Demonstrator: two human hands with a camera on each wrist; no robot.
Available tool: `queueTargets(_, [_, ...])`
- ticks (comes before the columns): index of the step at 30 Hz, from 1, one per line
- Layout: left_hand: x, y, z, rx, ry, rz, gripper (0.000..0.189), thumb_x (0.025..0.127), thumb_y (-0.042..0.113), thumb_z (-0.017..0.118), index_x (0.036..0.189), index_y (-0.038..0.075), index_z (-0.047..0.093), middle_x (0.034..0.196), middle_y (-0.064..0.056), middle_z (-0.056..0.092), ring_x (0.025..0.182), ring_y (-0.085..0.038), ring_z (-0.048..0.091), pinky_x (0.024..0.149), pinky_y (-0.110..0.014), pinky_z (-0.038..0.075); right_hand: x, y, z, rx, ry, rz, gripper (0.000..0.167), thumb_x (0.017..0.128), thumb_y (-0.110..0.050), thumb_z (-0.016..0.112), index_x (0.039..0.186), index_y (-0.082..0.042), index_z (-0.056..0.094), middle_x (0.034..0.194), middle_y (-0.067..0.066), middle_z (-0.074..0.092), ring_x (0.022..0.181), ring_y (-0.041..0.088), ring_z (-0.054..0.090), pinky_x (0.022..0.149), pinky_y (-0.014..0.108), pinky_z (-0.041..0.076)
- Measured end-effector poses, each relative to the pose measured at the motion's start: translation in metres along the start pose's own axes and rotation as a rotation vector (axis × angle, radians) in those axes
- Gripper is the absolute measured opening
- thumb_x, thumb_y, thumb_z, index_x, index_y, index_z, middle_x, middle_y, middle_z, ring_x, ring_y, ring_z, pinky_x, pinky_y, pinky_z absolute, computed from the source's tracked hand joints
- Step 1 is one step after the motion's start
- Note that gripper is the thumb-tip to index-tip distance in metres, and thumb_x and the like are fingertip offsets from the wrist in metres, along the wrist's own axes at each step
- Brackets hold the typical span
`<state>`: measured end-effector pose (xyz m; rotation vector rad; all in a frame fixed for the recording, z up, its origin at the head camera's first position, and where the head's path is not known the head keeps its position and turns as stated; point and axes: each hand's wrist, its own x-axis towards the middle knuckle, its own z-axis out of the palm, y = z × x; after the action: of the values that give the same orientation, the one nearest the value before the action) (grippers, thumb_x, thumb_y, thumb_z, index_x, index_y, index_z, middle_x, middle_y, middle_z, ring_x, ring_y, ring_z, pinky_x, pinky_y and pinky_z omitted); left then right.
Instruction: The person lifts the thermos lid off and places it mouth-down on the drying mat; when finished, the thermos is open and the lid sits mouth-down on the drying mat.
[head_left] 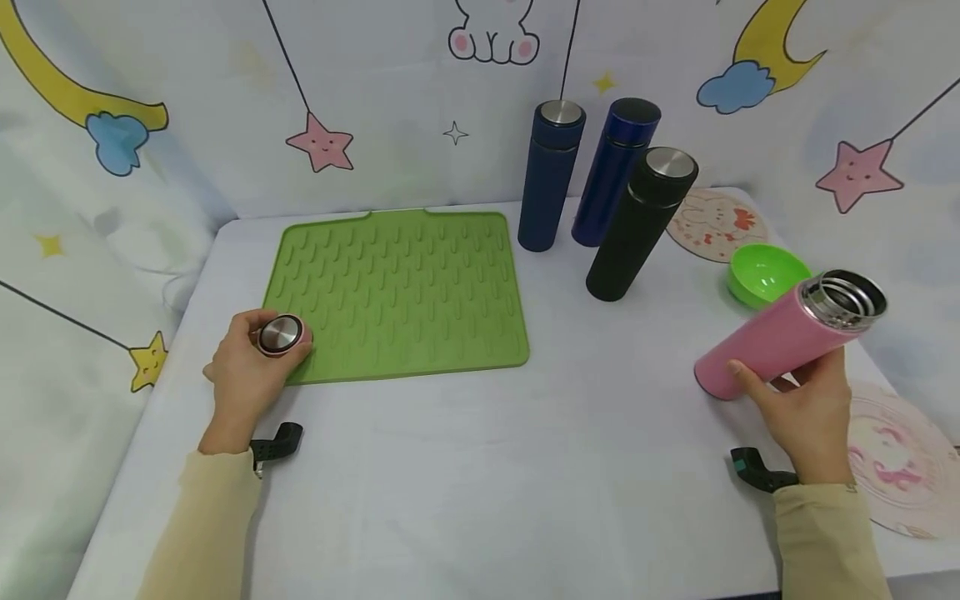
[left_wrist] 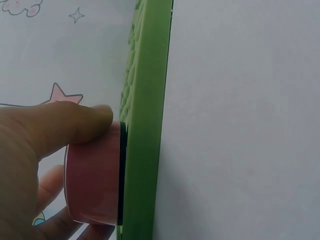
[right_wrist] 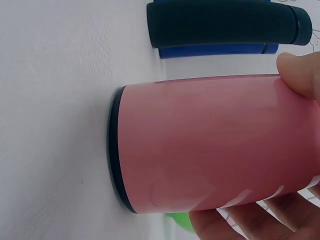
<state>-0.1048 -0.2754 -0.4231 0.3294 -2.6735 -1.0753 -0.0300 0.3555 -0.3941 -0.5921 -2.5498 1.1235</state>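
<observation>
My left hand holds a small pink lid with a shiny steel top, fingers around its side. In the left wrist view the dark lower rim of the lid sits right at the surface of the green mat, near its front left corner. On the right, my right hand grips a pink thermos bottle around its lower body. Its steel mouth is uncovered. In the right wrist view the dark base of the thermos bottle is right at the white tabletop.
Behind stand a dark blue bottle, a glossy blue bottle and a black bottle, all capped. A bright green bowl is behind the pink bottle. Round patterned mats lie at the right edge.
</observation>
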Motion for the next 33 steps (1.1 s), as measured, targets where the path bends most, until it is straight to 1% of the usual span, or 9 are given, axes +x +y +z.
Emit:
queueTargets(8, [-0.001,0.003,0.0,0.03,-0.009,0.009,0.065,0.088,0.031,0.081,0.141,0.004,0.054,0.13,-0.027,0.065,0.12,-0.045,0.058,0.095,-0.065,0.024,0.0,-0.001,-0.001,-0.047,-0.024,0.047,0.089,0.091,-0.037,0.08,0.159,-0.038,0.022,0.16,0.007,0.044,0.118,0.001,0.047,0.085,0.0,0.041])
queueTargets(14, [-0.001,0.002,0.001,0.029,-0.011,0.011,0.065,0.088,0.031,0.081,0.141,0.004,0.054,0.132,-0.027,0.064,0.122,-0.046,0.058,0.093,-0.066,0.025,-0.009,-0.006,-0.004,-0.009,-0.024,0.096,0.093,0.091,-0.034,0.08,0.16,-0.038,0.018,0.162,0.003,0.04,0.138,0.015,0.049,0.099,0.004,0.046])
queueTargets(16, [-0.001,0.001,0.001,0.019,-0.01,0.006,0.066,0.088,0.03,0.082,0.141,0.005,0.053,0.134,-0.026,0.064,0.124,-0.046,0.057,0.094,-0.066,0.024,-0.015,-0.01,-0.005,0.033,0.021,0.122,0.094,0.09,-0.03,0.081,0.16,-0.039,0.019,0.162,-0.001,0.04,0.141,0.015,0.048,0.102,0.007,0.048])
queueTargets(19, [-0.001,0.003,0.001,0.012,-0.007,-0.007,0.071,0.087,0.03,0.082,0.145,0.006,0.05,0.139,-0.026,0.059,0.129,-0.05,0.05,0.095,-0.067,0.022,-0.031,-0.014,-0.007,0.093,0.158,0.132,0.089,0.09,-0.023,0.082,0.158,-0.038,0.027,0.154,-0.007,0.048,0.132,0.008,0.053,0.097,0.007,0.05])
queueTargets(23, [-0.003,0.008,-0.001,0.0,0.023,-0.017,0.075,0.086,0.033,0.082,0.148,0.011,0.046,0.148,-0.025,0.049,0.136,-0.05,0.035,0.097,-0.066,0.02,-0.06,-0.017,-0.003,0.158,0.399,-0.027,0.064,0.09,-0.014,0.08,0.146,-0.025,0.051,0.12,-0.022,0.059,0.104,-0.005,0.06,0.082,0.006,0.047])
queueTargets(26, [-0.006,0.016,-0.003,-0.034,0.078,-0.003,0.073,0.085,0.033,0.083,0.146,0.014,0.047,0.154,-0.021,0.043,0.14,-0.047,0.028,0.099,-0.063,0.019,-0.078,-0.024,0.006,0.193,0.455,-0.226,0.042,0.091,-0.008,0.076,0.131,-0.006,0.065,0.106,-0.025,0.062,0.093,-0.007,0.062,0.079,0.006,0.048])
queueTargets(28, [-0.011,0.024,-0.004,-0.075,0.122,0.021,0.07,0.084,0.031,0.084,0.142,0.014,0.049,0.155,-0.018,0.042,0.141,-0.045,0.028,0.101,-0.062,0.019,-0.083,-0.032,0.015,0.233,0.401,-0.364,0.036,0.09,-0.003,0.074,0.125,0.004,0.067,0.106,-0.021,0.065,0.092,-0.006,0.064,0.079,0.005,0.049])
queueTargets(30, [-0.018,0.032,-0.002,-0.114,0.157,0.06,0.067,0.084,0.025,0.086,0.139,0.011,0.05,0.152,-0.018,0.045,0.138,-0.043,0.031,0.103,-0.062,0.02,-0.084,-0.044,0.027,0.269,0.302,-0.469,0.039,0.088,0.003,0.072,0.125,0.01,0.065,0.11,-0.012,0.068,0.095,-0.003,0.065,0.079,0.004,0.05])
queueTargets(33, [-0.032,0.045,0.002,-0.166,0.17,0.14,0.064,0.084,0.017,0.086,0.137,0.005,0.051,0.141,-0.023,0.05,0.127,-0.039,0.038,0.103,-0.059,0.026,-0.074,-0.061,0.045,0.284,0.141,-0.532,0.048,0.088,0.006,0.072,0.134,0.005,0.061,0.119,0.003,0.07,0.101,0.002,0.066,0.081,0.004,0.051])
